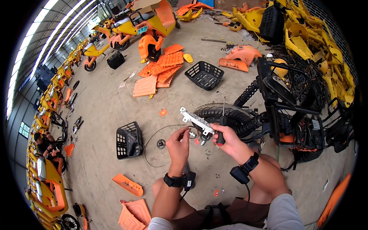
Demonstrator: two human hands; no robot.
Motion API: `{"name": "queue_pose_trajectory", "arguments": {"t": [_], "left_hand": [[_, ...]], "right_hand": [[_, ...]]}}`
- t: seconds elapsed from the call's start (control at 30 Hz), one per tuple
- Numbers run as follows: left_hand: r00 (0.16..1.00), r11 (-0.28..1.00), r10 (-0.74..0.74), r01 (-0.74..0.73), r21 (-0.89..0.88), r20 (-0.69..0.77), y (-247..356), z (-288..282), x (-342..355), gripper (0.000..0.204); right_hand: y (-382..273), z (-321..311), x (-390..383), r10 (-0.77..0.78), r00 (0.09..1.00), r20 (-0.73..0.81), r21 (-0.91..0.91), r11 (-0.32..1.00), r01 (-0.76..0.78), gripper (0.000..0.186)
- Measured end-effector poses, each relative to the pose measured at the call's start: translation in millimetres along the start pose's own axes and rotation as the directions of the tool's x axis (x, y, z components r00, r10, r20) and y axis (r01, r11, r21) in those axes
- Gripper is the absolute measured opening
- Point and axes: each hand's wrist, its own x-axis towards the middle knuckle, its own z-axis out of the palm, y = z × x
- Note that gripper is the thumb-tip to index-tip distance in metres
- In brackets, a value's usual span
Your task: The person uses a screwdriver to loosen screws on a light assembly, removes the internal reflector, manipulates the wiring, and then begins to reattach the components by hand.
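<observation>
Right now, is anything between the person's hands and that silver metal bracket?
Nothing visible: the left hand touches the long silver metal bracket from below, while the right hand grips it along with a black-handled screwdriver.

bracket [196,120]: shiny metal | basket [128,140]: black plastic | floor [103,111]: rough concrete

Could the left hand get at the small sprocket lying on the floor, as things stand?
Probably yes. The sprocket lies in the open on bare concrete just left of the left hand, with nothing between them. But that hand is busy pinching the metal bracket, so it would have to let go first.
</observation>
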Motion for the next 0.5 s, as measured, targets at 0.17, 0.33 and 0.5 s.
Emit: {"name": "queue_pose_trajectory", "arguments": {"t": [0.17, 0.33, 0.5], "left_hand": [[0.994, 0.962, -0.096, 0.106, -0.252, 0.049, -8.3, -0.8, 7.6, 0.024], [0.994, 0.895, -0.105, 0.11, -0.432, 0.036, -0.4, -1.3, 9.1, 0.032], [0.987, 0.865, -0.161, 0.155, -0.477, 0.028, 3.4, -3.2, 10.1, 0.036]], "right_hand": [[-0.4, -1.4, -0.4, 0.028, 0.999, 0.016, 0.012, 1.0, -0.028, 0.013], [-1.6, -12.9, 3.7, 0.062, 0.997, 0.056, 0.06, 0.996, -0.065, 0.009], [-1.2, -11.4, 2.6, 0.099, 0.99, 0.097, 0.055, 0.993, -0.105, 0.011]]}}
